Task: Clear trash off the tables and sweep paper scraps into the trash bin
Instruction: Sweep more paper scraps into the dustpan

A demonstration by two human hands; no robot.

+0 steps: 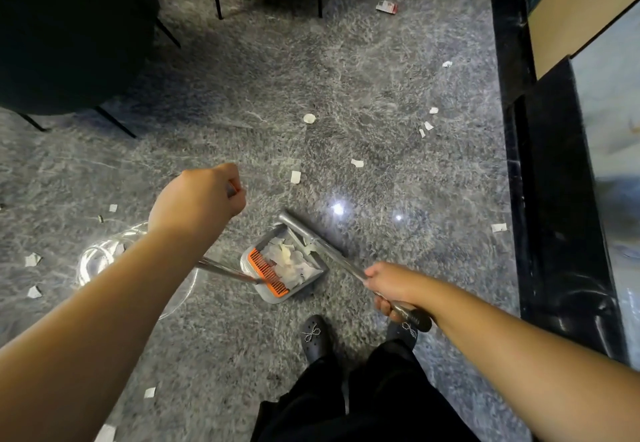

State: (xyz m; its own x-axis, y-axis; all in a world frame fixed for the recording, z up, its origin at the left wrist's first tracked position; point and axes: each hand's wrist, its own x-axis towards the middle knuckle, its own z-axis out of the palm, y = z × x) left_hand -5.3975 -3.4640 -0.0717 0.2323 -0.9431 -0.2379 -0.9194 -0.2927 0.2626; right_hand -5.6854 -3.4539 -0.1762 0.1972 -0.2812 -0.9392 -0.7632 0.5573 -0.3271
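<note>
A grey dustpan [313,277] with an orange comb edge [268,272] sits on the marble floor in front of my feet, holding several white paper scraps [289,261]. My left hand [201,195] grips the top of the dustpan's long metal handle [228,271]. My right hand [388,285] grips the metal broom handle [343,263], and the grey broom head [294,225] rests at the dustpan's far edge. Loose paper scraps [296,177] lie scattered on the floor beyond and to both sides.
A clear plastic container [104,254] lies on the floor under my left forearm. Dark chairs [69,36] with thin black legs stand at the upper left. A black wall base [550,199] runs along the right. A small red-and-white pack [387,7] lies far ahead.
</note>
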